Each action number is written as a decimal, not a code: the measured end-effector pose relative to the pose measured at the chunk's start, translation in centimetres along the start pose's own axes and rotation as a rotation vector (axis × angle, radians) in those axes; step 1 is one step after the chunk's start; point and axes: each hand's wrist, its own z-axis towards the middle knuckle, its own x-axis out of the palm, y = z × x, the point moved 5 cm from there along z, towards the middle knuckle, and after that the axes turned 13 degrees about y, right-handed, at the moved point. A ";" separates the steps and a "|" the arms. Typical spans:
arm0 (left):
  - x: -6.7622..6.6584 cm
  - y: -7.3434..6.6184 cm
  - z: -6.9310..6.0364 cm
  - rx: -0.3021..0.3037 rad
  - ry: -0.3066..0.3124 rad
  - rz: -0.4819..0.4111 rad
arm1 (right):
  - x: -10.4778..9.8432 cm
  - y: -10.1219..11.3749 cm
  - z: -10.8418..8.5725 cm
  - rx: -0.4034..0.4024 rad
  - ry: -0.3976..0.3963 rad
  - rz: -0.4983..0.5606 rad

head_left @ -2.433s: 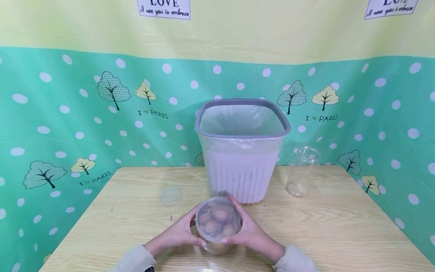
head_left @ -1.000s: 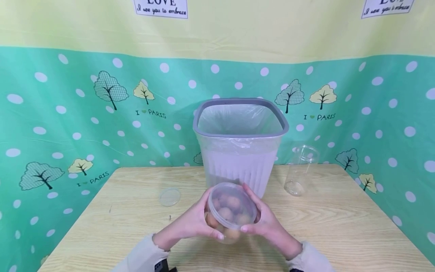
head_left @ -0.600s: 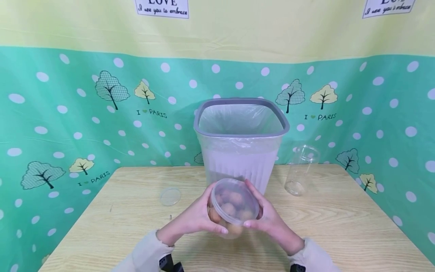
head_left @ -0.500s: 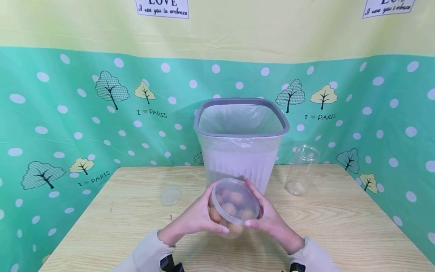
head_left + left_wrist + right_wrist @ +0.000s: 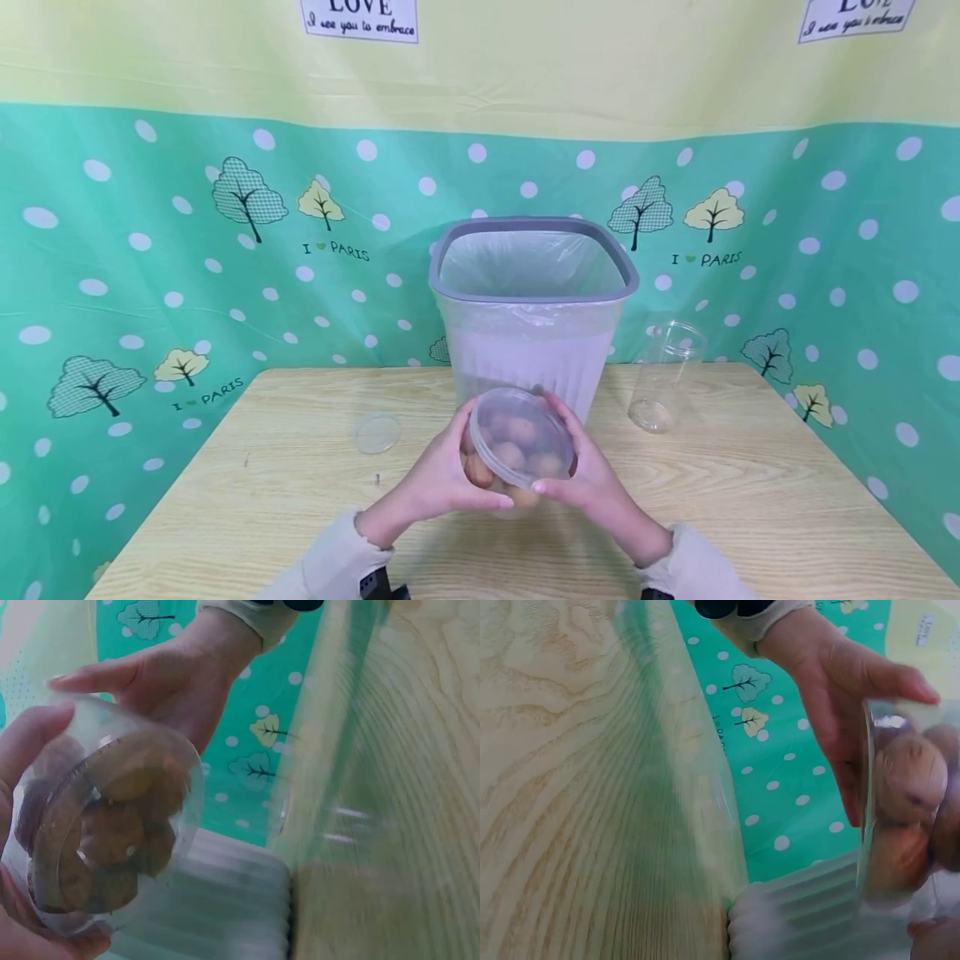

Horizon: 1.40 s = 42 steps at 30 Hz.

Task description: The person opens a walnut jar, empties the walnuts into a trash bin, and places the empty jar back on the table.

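While the left hand [image 5: 438,479] and right hand [image 5: 592,473] grip the round, clear plastic tub [image 5: 521,435], tilted above the middle of the wooden table [image 5: 750,508], squeeze both sides gently. Their far sides are hidden, and the tub's brown balls [image 5: 477,472] look cloudy. Near the far right corner, the tall, clear plastic cup [image 5: 667,375] barely shows.

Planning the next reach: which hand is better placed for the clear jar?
Probably the right hand: it's nearer the clear jar, right of the bin. Both it and the left hand hold the tub, though.
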 end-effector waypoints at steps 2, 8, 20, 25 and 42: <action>-0.1 -0.1 -0.1 -0.021 -0.034 0.022 | 0.1 0.1 0.0 0.060 -0.033 -0.033; -0.1 -0.6 0.0 -0.035 -0.100 0.070 | 0.4 0.7 -0.1 0.192 -0.144 -0.107; 0.4 -0.4 0.4 -0.043 -0.128 0.074 | 1.3 1.2 -0.2 0.377 -0.268 0.007; 0.7 -0.3 0.4 -0.059 -0.150 0.089 | 1.4 1.2 -0.5 0.417 -0.273 0.080; 0.9 -1.1 0.0 -0.067 -0.185 0.134 | 0.9 1.3 -0.3 0.419 -0.242 -0.053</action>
